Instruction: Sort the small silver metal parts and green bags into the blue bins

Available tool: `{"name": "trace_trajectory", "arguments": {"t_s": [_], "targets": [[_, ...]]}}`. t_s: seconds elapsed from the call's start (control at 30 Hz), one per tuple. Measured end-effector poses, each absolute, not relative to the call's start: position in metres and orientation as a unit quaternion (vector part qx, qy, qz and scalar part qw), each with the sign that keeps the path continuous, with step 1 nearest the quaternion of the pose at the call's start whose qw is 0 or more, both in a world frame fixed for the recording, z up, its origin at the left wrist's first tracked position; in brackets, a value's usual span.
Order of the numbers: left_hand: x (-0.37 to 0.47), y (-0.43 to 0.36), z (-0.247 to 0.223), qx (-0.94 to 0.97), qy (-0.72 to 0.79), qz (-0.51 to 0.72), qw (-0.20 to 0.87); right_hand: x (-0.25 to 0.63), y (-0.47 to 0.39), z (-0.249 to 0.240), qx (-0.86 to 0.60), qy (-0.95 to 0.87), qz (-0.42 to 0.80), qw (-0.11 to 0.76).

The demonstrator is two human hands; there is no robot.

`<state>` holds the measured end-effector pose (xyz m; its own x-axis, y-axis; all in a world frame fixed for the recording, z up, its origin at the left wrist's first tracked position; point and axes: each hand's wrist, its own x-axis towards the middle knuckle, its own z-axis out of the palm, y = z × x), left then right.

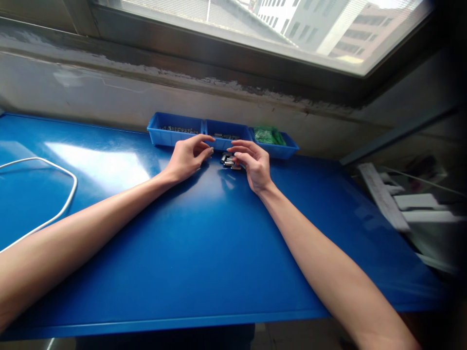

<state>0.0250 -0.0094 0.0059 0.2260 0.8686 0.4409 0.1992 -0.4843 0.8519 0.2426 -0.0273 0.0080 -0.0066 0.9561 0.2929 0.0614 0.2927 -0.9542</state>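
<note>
Several small dark and silvery metal pieces (228,162) lie in a little cluster on the blue table, in front of the bins. My right hand (257,167) is just to the right of this cluster, its thumb and fingers curved and apart; I see nothing held between them. On the other side, my left hand (186,158) hovers by the front of the bins with thumb and forefinger spread and nothing between them. Whether the right fingertips touch the metal pieces cannot be made out.
Three joined blue bins stand along the wall: the left bin (156,137) has small metal parts, the middle bin (221,144) metal pieces, the right one green plastic packaging (268,135). A white cable (75,182) curves over the table (189,257) at left. White objects (419,209) stand beyond its right edge.
</note>
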Motion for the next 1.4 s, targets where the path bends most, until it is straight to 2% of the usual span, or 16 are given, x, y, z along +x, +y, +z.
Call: {"name": "trace_trajectory", "arguments": {"t_s": [0.17, 0.4, 0.63, 0.8, 0.9, 1.0, 1.13, 1.27, 1.4], "targets": [[0.023, -0.008, 0.008, 0.683, 0.378, 0.511, 0.359, 0.24, -0.028, 0.008, -0.429, -0.62, 0.37, 0.543], [0.023, -0.011, 0.01, 0.675, 0.333, 0.516, 0.409, 0.238, -0.035, 0.014, -0.428, -0.731, 0.287, 0.448], [0.023, -0.011, 0.007, 0.679, 0.323, 0.511, 0.415, 0.24, -0.034, 0.015, -0.407, -0.727, 0.339, 0.438], [0.024, -0.014, 0.009, 0.682, 0.328, 0.508, 0.412, 0.24, -0.032, 0.012, -0.398, -0.67, 0.406, 0.477], [0.026, -0.014, 0.01, 0.708, 0.34, 0.498, 0.369, 0.241, -0.029, 0.009, -0.409, -0.62, 0.416, 0.525], [0.028, -0.012, 0.008, 0.784, 0.327, 0.458, 0.261, 0.243, -0.025, 0.006, -0.414, -0.597, 0.391, 0.566], [0.028, -0.008, 0.002, 0.886, 0.239, 0.371, 0.139, 0.245, -0.021, 0.005, -0.411, -0.606, 0.37, 0.572], [0.028, -0.007, -0.002, 0.934, 0.206, 0.27, 0.116, 0.246, -0.02, 0.004, -0.419, -0.599, 0.357, 0.581], [0.029, -0.009, -0.002, 0.936, 0.185, 0.279, 0.108, 0.246, -0.021, 0.004, -0.432, -0.571, 0.358, 0.599]]}}
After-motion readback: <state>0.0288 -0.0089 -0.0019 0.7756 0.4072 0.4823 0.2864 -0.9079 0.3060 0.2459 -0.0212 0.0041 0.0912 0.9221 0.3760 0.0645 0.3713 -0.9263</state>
